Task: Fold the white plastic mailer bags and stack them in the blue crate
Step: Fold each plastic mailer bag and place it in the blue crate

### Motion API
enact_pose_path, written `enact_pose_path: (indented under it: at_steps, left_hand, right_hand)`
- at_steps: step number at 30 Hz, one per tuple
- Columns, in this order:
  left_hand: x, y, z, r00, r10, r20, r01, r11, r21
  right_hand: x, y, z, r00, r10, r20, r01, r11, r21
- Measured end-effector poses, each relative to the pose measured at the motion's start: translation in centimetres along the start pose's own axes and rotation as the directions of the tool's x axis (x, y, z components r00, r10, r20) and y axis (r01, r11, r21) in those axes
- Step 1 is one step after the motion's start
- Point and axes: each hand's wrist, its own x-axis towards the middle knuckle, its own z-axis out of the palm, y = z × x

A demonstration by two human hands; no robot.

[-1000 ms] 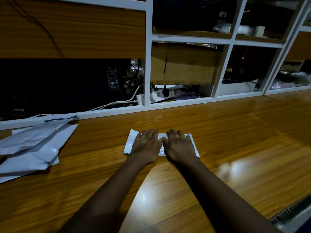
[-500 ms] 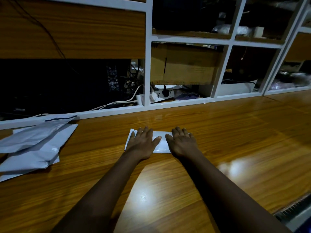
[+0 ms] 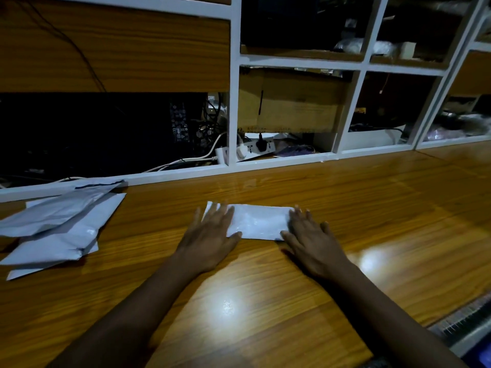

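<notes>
Left hand and right hand press mailer; box fills cubby.

Glossy wood and crinkly plastic, that's our bench

We're seeing a counter in wood grain with a slick varnished finish, shiny enough to throw back bright glare patches. The folded mailer is thin white plastic, smooth with a soft sheen, while the loose mailers on the left are the same plastic but creased and wrinkly, so they look duller. The shelf frame looks painted white and smooth, and the panel behind it has matching wood grain but less shine. We'd call the box plain matt brown cardboard, and the power strip smooth white plastic. The grille at the near right edge looks ribbed; can't tell its material.
</notes>
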Motion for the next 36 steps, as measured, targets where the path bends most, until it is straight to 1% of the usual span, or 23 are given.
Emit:
enact_pose_path:
  at_steps: [2, 4, 6, 8, 11, 15, 17, 20, 22, 24, 25, 27, 28, 29, 32, 33, 36]
  left_hand:
    - [-0.6, 1.4, 0.1, 0.992, 0.119, 0.031, -0.12, 0.993, 0.017]
    - [-0.8, 2.2, 0.3, 0.98, 0.185, 0.072, -0.186, 0.982, 0.016]
    - [-0.9, 2.6, 0.2, 0.971, 0.219, 0.09, -0.223, 0.974, 0.029]
    - [-1.0, 2.5, 0.1, 0.964, 0.229, 0.138, -0.236, 0.971, 0.041]
    - [-1.1, 2.4, 0.3, 0.959, 0.217, 0.185, -0.23, 0.972, 0.049]
    - [-1.4, 1.4, 0.4, 0.961, 0.17, 0.22, -0.18, 0.983, 0.025]
    - [-1.7, 0.3, 0.4, 0.962, 0.137, 0.238, -0.151, 0.987, 0.044]
    - [-2.3, -1.0, -0.1, 0.97, 0.055, 0.238, -0.067, 0.997, 0.042]
    - [-2.5, -1.2, 0.0, 0.98, 0.004, 0.198, -0.01, 1.0, 0.029]
    - [-2.6, -1.2, 0.0, 0.993, -0.005, 0.116, 0.005, 1.0, 0.008]
    - [-2.5, -1.1, 0.0, 0.998, 0.019, 0.056, -0.021, 0.999, 0.035]
    - [-1.8, -0.5, 0.0, 0.991, 0.112, -0.071, -0.101, 0.984, 0.146]
    - [-1.2, -0.1, 0.0, 0.98, 0.148, -0.135, -0.123, 0.977, 0.175]
    - [-0.3, 0.3, 0.2, 0.973, 0.156, -0.168, -0.128, 0.978, 0.166]
    - [2.1, 2.1, 0.1, 0.984, 0.095, -0.153, -0.09, 0.995, 0.04]
    - [2.9, 2.6, 0.2, 0.986, 0.084, -0.143, -0.079, 0.996, 0.04]
    - [4.5, 3.3, 0.4, 0.995, 0.075, -0.061, -0.068, 0.991, 0.113]
  right_hand:
    - [-1.0, -1.8, -0.3, 0.994, -0.109, -0.018, 0.109, 0.992, 0.055]
    - [-1.1, -3.0, -0.2, 0.983, -0.184, -0.013, 0.184, 0.977, 0.102]
    - [-1.0, -3.2, 0.0, 0.977, -0.213, -0.004, 0.212, 0.973, 0.096]
    - [-0.8, -3.0, 0.3, 0.977, -0.212, 0.013, 0.211, 0.975, 0.065]
    - [-1.0, -3.1, 0.5, 0.985, -0.165, 0.046, 0.162, 0.985, 0.061]
    - [-1.8, -2.4, 0.2, 0.993, -0.087, 0.074, 0.085, 0.996, 0.037]
    - [-2.2, -1.7, -0.1, 0.996, -0.021, 0.09, 0.016, 0.998, 0.057]
    - [-2.9, -0.9, -0.3, 0.991, 0.095, 0.1, -0.105, 0.989, 0.106]
    - [-3.4, -0.8, -0.2, 0.99, 0.126, 0.058, -0.132, 0.983, 0.124]
    - [-3.6, -1.1, -0.2, 0.994, 0.109, -0.026, -0.106, 0.989, 0.108]
    - [-3.4, -1.4, -0.5, 0.994, 0.081, -0.076, -0.074, 0.993, 0.09]
    - [-2.4, -2.1, -1.1, 0.992, 0.018, -0.128, -0.01, 0.998, 0.066]
    - [-1.7, -2.5, -1.3, 0.99, -0.005, -0.142, 0.014, 0.998, 0.057]
    - [-0.8, -2.9, -1.5, 0.988, -0.034, -0.151, 0.04, 0.998, 0.038]
    - [2.7, -3.8, -0.9, 0.981, -0.064, -0.182, 0.07, 0.997, 0.026]
    - [3.7, -4.2, -0.8, 0.983, -0.053, -0.177, 0.06, 0.998, 0.03]
    - [5.7, -5.1, -0.2, 0.981, -0.042, -0.187, 0.055, 0.996, 0.065]
